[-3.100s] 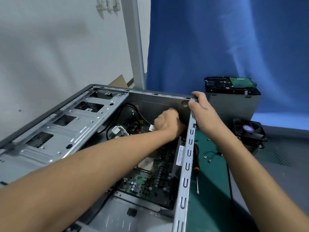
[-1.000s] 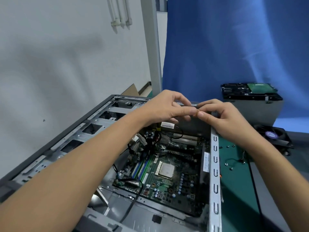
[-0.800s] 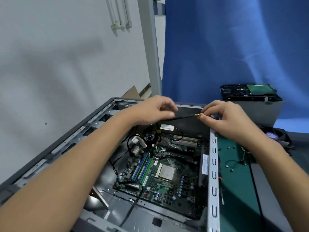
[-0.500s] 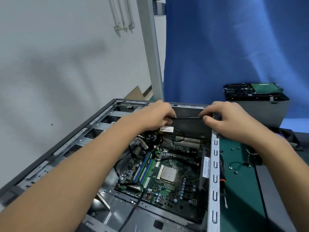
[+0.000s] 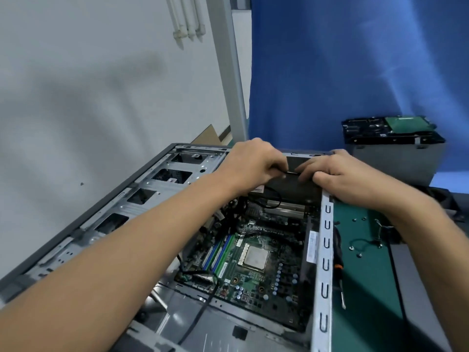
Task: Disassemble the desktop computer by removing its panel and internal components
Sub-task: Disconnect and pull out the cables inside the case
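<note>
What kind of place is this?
Probably a computer repair or teardown bench: an opened computer case with its motherboard bare, loose screws and a screwdriver on a green mat, and a hard drive set aside.

- The left hand is being held knuckles up, its fingers being curled round a thin black cable.
- The right hand is being held just beside it, the same cable being pinched by its fingertips.
- The left forearm and the right forearm are being stretched forward and angled inward toward each other.
</note>
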